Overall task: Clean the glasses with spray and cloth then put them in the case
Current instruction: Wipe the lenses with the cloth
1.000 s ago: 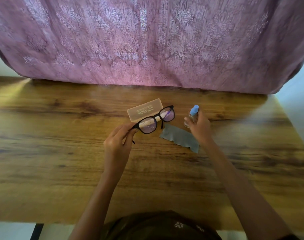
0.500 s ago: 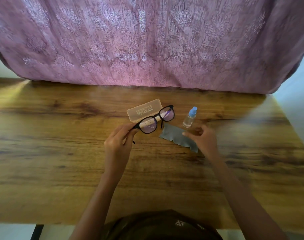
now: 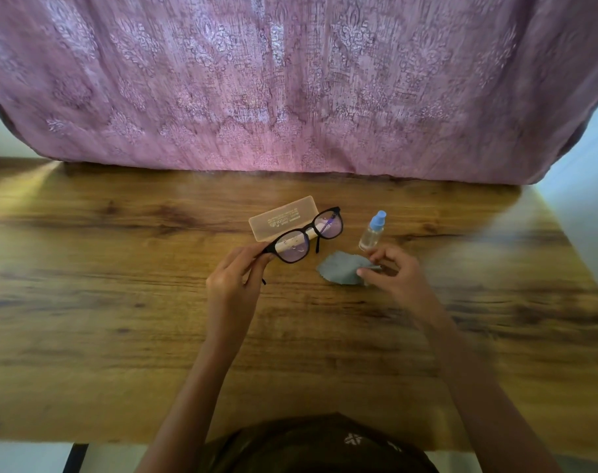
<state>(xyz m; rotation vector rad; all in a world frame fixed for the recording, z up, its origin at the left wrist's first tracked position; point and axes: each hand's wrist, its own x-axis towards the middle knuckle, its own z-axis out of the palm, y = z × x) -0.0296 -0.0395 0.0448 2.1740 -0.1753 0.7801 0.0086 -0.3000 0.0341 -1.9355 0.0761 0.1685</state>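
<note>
Left hand [image 3: 234,285] pinches black-framed glasses [image 3: 304,235] over translucent plastic case [image 3: 277,218], print unreadable; right hand [image 3: 393,273] pinches grey cloth [image 3: 340,271].

The print on the translucent peach plastic case [image 3: 283,218] is too small for me to read, and my black-framed glasses [image 3: 304,235] hide its near edge. My left hand [image 3: 234,285] covers one temple arm of the glasses; only its tip shows below my fingers. My right hand [image 3: 398,273] covers the right part of the grey cleaning cloth [image 3: 340,273]. Both my forearms are cut off by the bottom edge. The wooden table [image 3: 86,302] blurs toward its far right side.
</note>
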